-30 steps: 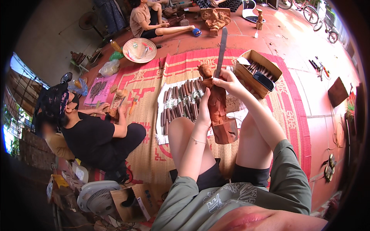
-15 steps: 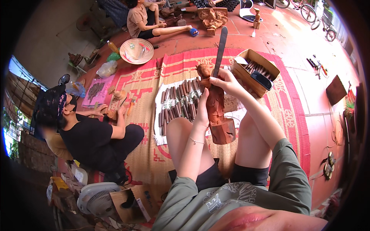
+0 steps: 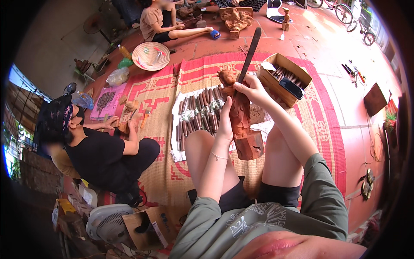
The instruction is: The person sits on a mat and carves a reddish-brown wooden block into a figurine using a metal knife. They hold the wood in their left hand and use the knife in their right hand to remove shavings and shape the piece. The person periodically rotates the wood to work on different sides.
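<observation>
A carved reddish-brown wooden figurine (image 3: 241, 118) stands tilted above my knees, its head away from me and its block base towards me. My left hand (image 3: 226, 123) is closed along the figurine's left side, thumb up. In my right hand (image 3: 253, 90) is a long, dark, flat file (image 3: 251, 54), its tip pointing up and away. The file's lower end lies against the figurine by the neck and shoulder, and my right fingers partly hide the contact. Behind the figurine, a white cloth (image 3: 176, 144) bears rows of wooden-handled carving tools (image 3: 200, 110).
An open cardboard box (image 3: 276, 88) of tools with a dark phone (image 3: 291, 88) on it stands at right on the woven mat (image 3: 168, 172). At left a co-worker (image 3: 99, 142) handles a wood piece. A conical hat (image 3: 151, 56) and large carving (image 3: 236, 20) lie farther off.
The file has tilted a little to the right at its tip, and my right hand has shifted slightly. My left hand keeps its hold on the figurine.
</observation>
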`<state>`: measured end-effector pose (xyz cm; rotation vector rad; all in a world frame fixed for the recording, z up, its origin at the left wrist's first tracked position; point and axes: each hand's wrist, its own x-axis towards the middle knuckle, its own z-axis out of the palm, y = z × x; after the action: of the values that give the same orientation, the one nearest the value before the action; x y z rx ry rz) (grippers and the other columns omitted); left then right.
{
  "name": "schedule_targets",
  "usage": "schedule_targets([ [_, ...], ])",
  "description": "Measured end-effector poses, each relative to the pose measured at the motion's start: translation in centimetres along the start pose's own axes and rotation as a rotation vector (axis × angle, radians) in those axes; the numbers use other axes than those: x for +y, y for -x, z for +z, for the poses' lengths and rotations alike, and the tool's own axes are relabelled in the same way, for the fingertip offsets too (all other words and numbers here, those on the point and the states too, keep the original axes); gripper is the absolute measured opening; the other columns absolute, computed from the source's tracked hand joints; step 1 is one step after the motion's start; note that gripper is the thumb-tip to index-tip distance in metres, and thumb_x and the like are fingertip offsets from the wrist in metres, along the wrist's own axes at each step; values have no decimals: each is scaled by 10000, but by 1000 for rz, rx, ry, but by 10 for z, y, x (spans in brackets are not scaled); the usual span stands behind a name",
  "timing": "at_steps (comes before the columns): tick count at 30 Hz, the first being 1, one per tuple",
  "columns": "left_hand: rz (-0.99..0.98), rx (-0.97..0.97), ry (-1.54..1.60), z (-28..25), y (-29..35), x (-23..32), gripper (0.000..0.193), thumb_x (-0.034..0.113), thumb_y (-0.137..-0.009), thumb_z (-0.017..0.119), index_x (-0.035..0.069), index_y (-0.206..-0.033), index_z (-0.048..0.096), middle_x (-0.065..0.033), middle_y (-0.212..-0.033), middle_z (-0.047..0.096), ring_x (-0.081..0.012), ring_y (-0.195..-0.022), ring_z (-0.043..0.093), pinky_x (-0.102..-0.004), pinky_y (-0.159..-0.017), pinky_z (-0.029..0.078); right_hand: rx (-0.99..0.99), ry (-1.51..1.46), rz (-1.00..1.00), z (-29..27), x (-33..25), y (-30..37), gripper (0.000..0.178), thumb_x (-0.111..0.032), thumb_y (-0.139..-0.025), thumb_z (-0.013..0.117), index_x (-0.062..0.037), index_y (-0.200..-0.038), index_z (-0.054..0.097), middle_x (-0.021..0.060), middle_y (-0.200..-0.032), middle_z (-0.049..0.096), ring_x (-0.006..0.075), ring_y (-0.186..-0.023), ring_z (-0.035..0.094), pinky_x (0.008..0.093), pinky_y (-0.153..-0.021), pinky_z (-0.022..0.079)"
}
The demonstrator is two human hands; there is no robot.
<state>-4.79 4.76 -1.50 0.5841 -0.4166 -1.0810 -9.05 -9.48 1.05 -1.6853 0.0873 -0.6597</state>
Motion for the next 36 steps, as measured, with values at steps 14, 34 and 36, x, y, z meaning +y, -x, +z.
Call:
schedule_targets([
  [14,6,7,6,5,0,2,562,418,-883,487,23,-1270,394,-78,-1233,490,-176,-1092,498,-322,-956,383,-68,-36,104,-3,-1,-1,269,-225,-852,591,5,-986,556,-7,-891,569,56,-828,488,228,-750,412],
  [34,-3,-6,-46,6,1,3,570,437,-880,480,24,-1264,398,-77,-1225,493,-171,-1093,496,-321,-945,392,21,78,16,-3,4,-1,308,-270,-817,634,23,-845,545,-2,-726,522,68,-690,451,238,-605,406],
  [36,15,-6,-33,8,2,3,561,432,-883,478,25,-1262,402,-77,-1224,494,-172,-1098,493,-322,-949,387,-37,-148,49,0,-7,2,300,-262,-817,634,23,-845,544,-1,-725,520,68,-689,446,241,-607,405],
])
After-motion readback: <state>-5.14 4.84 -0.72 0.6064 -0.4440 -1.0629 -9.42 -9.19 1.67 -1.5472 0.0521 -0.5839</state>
